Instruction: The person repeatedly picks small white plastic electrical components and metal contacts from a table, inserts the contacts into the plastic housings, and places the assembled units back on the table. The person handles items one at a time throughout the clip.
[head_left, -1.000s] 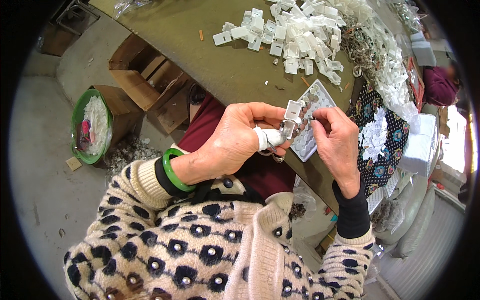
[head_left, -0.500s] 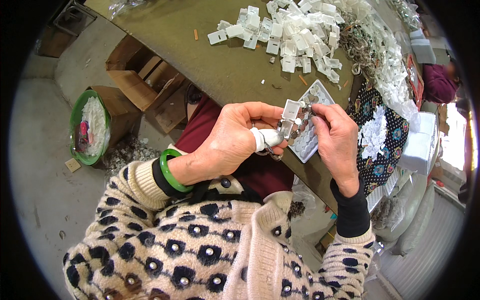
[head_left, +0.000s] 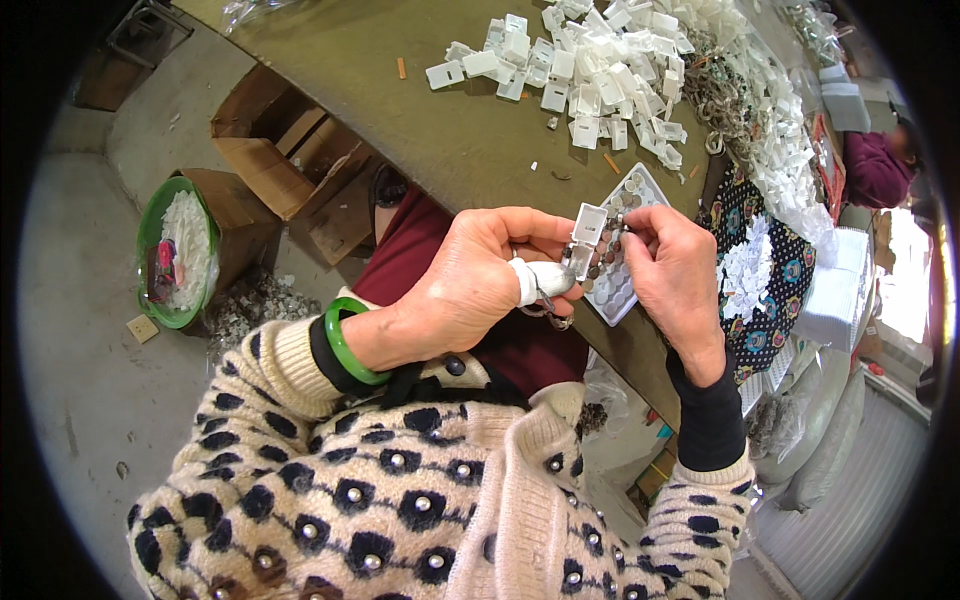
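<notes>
My left hand (head_left: 470,270) grips a small clear-white plastic case (head_left: 587,225) with its hinged lid up. White wrapping (head_left: 545,280) covers one of its fingers, and a dark cord (head_left: 545,317) hangs below. My right hand (head_left: 670,270) is closed just to the right of the case, thumb and fingers pinched together. Whatever lies between those fingertips is too small and hidden to name. Beneath both hands, a white plastic tray (head_left: 645,185) with rounded pockets lies tilted at the table edge. Several small round silvery and dark discs (head_left: 632,187) sit in it.
A heap of white plastic cases (head_left: 605,75) covers the far table (head_left: 440,130). Tangled cords (head_left: 715,90) lie beside it. White pieces (head_left: 750,270) rest on patterned dark cloth (head_left: 785,310). At left stand an open carton (head_left: 260,170) and a green basin (head_left: 150,225). Another person (head_left: 875,170) is far right.
The view has shifted slightly, so the table's things appear a little further right. Both hands stay close together over the tray; the case remains in my left hand, its lid tilted slightly differently.
</notes>
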